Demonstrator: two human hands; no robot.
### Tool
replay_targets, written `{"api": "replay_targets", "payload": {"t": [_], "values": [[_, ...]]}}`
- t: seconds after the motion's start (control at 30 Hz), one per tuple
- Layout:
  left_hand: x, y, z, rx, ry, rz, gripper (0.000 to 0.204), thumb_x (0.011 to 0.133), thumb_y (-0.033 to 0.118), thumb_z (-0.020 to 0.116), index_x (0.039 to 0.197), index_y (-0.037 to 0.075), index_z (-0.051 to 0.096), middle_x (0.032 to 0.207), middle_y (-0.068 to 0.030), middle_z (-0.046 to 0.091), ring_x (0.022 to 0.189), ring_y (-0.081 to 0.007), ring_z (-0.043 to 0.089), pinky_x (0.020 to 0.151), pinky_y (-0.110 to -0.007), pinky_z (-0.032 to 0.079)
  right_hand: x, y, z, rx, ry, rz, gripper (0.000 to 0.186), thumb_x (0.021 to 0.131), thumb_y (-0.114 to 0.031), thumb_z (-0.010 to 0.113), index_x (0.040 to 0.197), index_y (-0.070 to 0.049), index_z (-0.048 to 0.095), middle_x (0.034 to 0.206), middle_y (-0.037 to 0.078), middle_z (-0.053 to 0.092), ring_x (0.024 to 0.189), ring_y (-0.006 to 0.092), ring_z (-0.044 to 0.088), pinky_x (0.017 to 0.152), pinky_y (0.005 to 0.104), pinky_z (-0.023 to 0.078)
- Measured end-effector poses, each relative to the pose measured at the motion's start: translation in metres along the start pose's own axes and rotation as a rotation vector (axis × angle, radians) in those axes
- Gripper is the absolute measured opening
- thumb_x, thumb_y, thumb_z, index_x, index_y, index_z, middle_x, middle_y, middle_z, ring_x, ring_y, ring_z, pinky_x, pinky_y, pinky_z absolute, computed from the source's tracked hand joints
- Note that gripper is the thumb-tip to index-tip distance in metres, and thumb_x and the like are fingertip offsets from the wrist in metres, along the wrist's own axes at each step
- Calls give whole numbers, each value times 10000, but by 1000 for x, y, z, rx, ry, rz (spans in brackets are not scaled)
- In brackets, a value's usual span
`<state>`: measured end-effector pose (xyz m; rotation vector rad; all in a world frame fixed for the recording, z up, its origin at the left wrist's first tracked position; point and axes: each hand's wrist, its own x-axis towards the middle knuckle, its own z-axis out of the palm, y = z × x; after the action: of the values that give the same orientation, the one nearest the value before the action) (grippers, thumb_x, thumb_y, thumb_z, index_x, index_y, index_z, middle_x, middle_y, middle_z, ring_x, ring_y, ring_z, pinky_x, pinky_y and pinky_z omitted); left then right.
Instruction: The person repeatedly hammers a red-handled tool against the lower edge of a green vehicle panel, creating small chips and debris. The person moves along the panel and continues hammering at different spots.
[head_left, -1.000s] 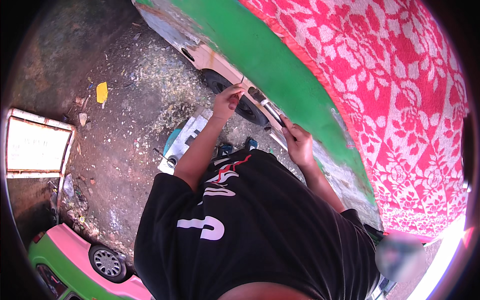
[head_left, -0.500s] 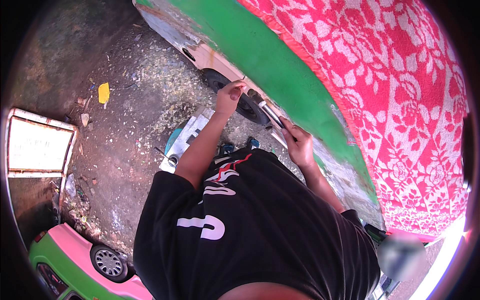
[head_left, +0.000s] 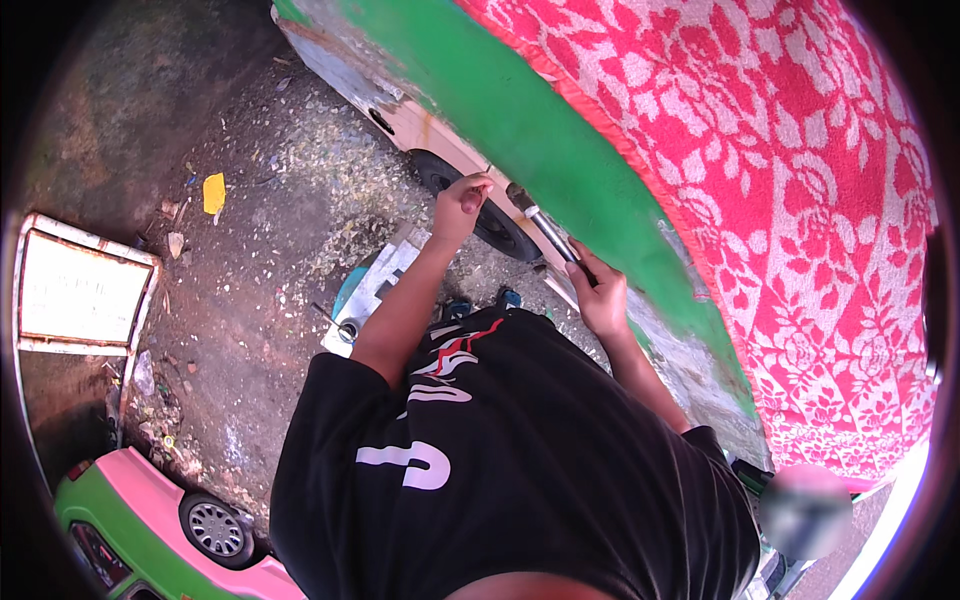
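My left hand [head_left: 455, 218] is closed round a tool with a rounded brown handle end [head_left: 470, 201], held against the lower side of a green and beige vehicle body [head_left: 450, 70]. The tool's working end is hidden from me. In my right hand [head_left: 603, 300] is a hammer [head_left: 542, 226] with a metal shaft and a dark grip. Its head sits just right of the left hand, apart from the brown handle end. Below both hands shows a black tyre [head_left: 508, 232] of the vehicle.
A pink and white flowered cloth [head_left: 760, 200] covers the vehicle's top. Near my left arm stands a low white and teal object [head_left: 348, 305]. Farther left are a rusty white-framed panel [head_left: 138, 300], a yellow scrap [head_left: 213, 193] and a pink and green car [head_left: 165, 520]. Debris litters the ground.
The hammer head has shifted slightly right, away from my left hand, widening the gap. My left hand keeps its hold on the brown-handled tool. The whole view has moved a little.
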<state>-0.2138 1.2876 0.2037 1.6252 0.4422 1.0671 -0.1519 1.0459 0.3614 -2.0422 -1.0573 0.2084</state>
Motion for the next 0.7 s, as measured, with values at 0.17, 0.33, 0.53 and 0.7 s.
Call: {"api": "replay_targets", "payload": {"t": [0.17,0.33,0.53,0.7], "values": [[-8,-8,6,-88,-20,33,150,840,-60,691,972,10,675,1014,-89,703,891,-129,659,803,-252,519,-7,18,1,136,-19,275,321,891,-252,707,1073,12,683,654,64,612,603,102,535,606,288,462],[-9,-15,9,-18,-60,53,270,793,-82,601,1026,36,667,1077,-138,679,950,-223,674,828,-303,527,-8,14,-3,137,-50,276,332,897,-287,706,1010,23,674,656,50,591,613,93,512,594,285,446],[-11,-5,5,46,-78,32,280,787,-59,629,1035,63,674,1102,-122,677,966,-253,676,834,-316,534,-6,22,-6,192,-39,240,304,915,-264,682,1005,26,672,673,48,587,625,99,506,590,286,436],[-9,2,4,127,-73,85,276,786,-46,645,1036,68,672,1109,-120,673,954,-262,679,814,-314,542,-6,24,-7,183,-35,245,289,920,-254,674,999,24,675,669,44,582,620,103,503,589,289,435]]}}
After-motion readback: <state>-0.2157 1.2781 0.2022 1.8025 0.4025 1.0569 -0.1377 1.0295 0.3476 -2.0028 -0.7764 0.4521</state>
